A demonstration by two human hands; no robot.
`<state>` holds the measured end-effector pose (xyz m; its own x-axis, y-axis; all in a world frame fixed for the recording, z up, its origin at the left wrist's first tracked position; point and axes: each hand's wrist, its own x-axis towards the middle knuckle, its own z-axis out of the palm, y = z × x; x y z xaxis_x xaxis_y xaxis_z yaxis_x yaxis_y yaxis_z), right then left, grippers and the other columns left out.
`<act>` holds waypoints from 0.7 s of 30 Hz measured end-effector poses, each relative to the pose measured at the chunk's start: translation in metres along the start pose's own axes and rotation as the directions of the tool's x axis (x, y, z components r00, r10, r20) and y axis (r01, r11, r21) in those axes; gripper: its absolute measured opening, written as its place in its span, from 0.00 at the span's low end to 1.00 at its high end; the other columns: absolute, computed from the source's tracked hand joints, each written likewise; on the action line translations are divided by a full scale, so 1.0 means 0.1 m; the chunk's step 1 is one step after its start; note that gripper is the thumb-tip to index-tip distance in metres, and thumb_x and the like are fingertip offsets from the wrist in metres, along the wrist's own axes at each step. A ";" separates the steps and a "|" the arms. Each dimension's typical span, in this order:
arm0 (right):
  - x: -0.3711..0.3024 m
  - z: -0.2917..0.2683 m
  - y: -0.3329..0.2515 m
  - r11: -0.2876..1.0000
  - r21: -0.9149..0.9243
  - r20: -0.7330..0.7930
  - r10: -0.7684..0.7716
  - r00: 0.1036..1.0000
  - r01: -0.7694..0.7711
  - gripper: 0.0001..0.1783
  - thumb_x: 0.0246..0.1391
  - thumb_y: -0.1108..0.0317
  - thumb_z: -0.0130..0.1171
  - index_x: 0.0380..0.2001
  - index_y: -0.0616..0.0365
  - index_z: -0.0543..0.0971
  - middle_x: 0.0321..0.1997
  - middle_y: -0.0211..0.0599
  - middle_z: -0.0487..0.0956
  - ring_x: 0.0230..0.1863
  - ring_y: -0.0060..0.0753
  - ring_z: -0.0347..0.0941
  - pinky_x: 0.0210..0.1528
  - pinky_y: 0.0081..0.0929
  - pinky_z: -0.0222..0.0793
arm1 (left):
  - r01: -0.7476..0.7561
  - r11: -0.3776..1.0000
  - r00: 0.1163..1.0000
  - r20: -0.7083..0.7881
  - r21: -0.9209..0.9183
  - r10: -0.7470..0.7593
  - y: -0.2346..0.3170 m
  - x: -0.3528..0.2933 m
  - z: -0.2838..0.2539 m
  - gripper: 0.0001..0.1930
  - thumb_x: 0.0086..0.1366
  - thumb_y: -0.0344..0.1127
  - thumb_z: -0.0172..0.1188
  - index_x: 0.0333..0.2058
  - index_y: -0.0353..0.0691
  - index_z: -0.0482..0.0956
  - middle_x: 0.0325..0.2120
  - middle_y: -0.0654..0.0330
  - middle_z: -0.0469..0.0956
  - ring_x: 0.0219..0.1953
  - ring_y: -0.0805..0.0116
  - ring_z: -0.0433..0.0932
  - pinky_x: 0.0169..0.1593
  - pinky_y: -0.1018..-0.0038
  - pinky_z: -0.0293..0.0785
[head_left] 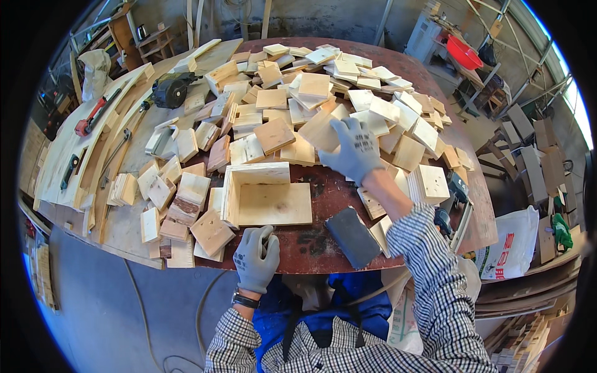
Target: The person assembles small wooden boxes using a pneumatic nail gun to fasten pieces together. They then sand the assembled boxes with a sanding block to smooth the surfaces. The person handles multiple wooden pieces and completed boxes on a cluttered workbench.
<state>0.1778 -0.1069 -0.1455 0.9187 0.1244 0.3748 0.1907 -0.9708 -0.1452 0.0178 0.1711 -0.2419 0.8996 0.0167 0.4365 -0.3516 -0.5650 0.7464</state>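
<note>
On the near edge of the table, my left hand (256, 256), in a grey glove, has its fingers curled; whatever they hold, if anything, is hidden. Just beyond it sits a partly joined wooden box (273, 204), with a base, a left side and a back piece. My right hand (354, 149), gloved too, reaches into the heap of wooden pieces (273, 99). Its thumb and fingers are around the corner of a flat wooden board (320, 129). A dark grey rectangular block (352, 237) lies near the table edge, below my right wrist.
Left of the heap are a black tape measure (171, 90), a red-handled tool (90, 121) and a hammer (118, 149) among long boards. Power tools (457, 193) lie at the right edge. A white sack (510, 245) stands beside the table; hoses (140, 304) cross the floor.
</note>
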 end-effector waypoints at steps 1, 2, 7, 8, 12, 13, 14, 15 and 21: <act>0.12 0.10 0.08 1.000 -0.029 -0.053 -0.012 0.999 0.011 0.41 0.49 0.42 0.70 0.62 0.52 0.75 0.62 0.49 0.74 0.62 0.55 0.71 0.65 0.52 0.68 | -0.010 1.000 1.000 0.002 -0.009 0.010 0.01 0.02 0.03 0.10 0.66 0.32 0.67 0.45 0.38 0.85 0.33 0.59 0.80 0.21 0.69 0.73 0.30 0.71 0.72; 0.21 0.21 0.22 0.998 -0.070 -0.106 -0.018 0.994 0.010 0.41 0.49 0.41 0.69 0.62 0.51 0.74 0.62 0.48 0.74 0.61 0.55 0.71 0.64 0.52 0.67 | -0.010 1.000 1.000 0.015 -0.006 0.010 0.02 0.02 0.07 0.10 0.66 0.32 0.67 0.45 0.38 0.85 0.33 0.59 0.80 0.21 0.69 0.72 0.30 0.71 0.72; 0.66 0.16 0.27 0.967 -0.223 -0.026 -0.129 0.991 0.120 0.36 0.57 0.39 0.65 0.64 0.46 0.75 0.68 0.41 0.72 0.67 0.50 0.71 0.65 0.52 0.66 | -0.008 1.000 1.000 0.010 -0.016 0.008 -0.08 -0.02 -0.09 0.10 0.66 0.29 0.66 0.46 0.37 0.85 0.34 0.58 0.80 0.20 0.71 0.71 0.30 0.72 0.71; 0.73 0.02 0.44 0.977 -0.195 -0.123 -0.114 0.986 0.089 0.34 0.60 0.40 0.62 0.63 0.46 0.76 0.68 0.38 0.75 0.68 0.47 0.71 0.63 0.51 0.68 | -0.053 0.998 0.999 -0.006 -0.031 0.053 -0.09 -0.01 -0.07 0.10 0.66 0.29 0.66 0.46 0.36 0.85 0.35 0.58 0.80 0.20 0.72 0.71 0.30 0.73 0.71; 0.77 -0.29 1.32 0.886 -0.393 0.125 0.317 0.940 -0.247 0.35 0.63 0.36 0.59 0.63 0.47 0.76 0.67 0.43 0.77 0.69 0.50 0.72 0.66 0.52 0.70 | 0.054 0.993 0.997 0.062 -0.102 -0.048 0.01 0.01 0.00 0.11 0.66 0.28 0.66 0.46 0.35 0.85 0.36 0.58 0.81 0.20 0.74 0.71 0.29 0.74 0.70; 0.73 -0.14 1.62 0.890 -0.354 0.199 0.374 0.906 -0.289 0.35 0.63 0.36 0.58 0.63 0.47 0.76 0.70 0.44 0.76 0.71 0.53 0.71 0.67 0.52 0.69 | 0.057 0.993 0.996 0.068 -0.108 -0.050 0.02 0.02 0.01 0.10 0.66 0.28 0.66 0.46 0.35 0.85 0.36 0.58 0.81 0.20 0.74 0.71 0.29 0.75 0.71; 0.63 -0.24 1.53 0.912 -0.340 0.172 0.302 0.938 -0.231 0.30 0.67 0.41 0.55 0.62 0.49 0.77 0.68 0.49 0.78 0.69 0.56 0.73 0.66 0.52 0.71 | 0.071 0.992 0.996 0.061 -0.104 -0.065 0.00 0.00 -0.02 0.10 0.66 0.29 0.66 0.46 0.35 0.86 0.36 0.58 0.81 0.20 0.74 0.71 0.30 0.75 0.71; 0.70 -0.24 1.55 0.921 -0.320 0.161 0.282 0.946 -0.220 0.28 0.68 0.44 0.53 0.62 0.49 0.78 0.66 0.49 0.79 0.67 0.56 0.75 0.65 0.51 0.72 | 0.084 0.991 0.995 0.054 -0.101 -0.079 -0.01 -0.01 -0.05 0.10 0.66 0.29 0.66 0.45 0.35 0.86 0.36 0.58 0.81 0.20 0.74 0.71 0.30 0.75 0.71; 0.56 -0.51 1.50 1.000 -0.016 -0.280 -0.011 0.960 0.007 0.18 0.72 0.55 0.52 0.59 0.46 0.80 0.60 0.41 0.83 0.57 0.51 0.81 0.59 0.49 0.76 | 0.043 0.995 0.998 0.040 -0.095 -0.040 0.01 0.00 -0.03 0.10 0.66 0.27 0.65 0.46 0.34 0.85 0.36 0.57 0.81 0.21 0.74 0.71 0.30 0.75 0.71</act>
<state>0.2401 -0.2557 -0.1000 0.7829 0.0725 0.6180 0.1911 -0.9732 -0.1280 0.0166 0.1731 -0.2392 0.9225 0.0059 0.3859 -0.3354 -0.4829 0.8089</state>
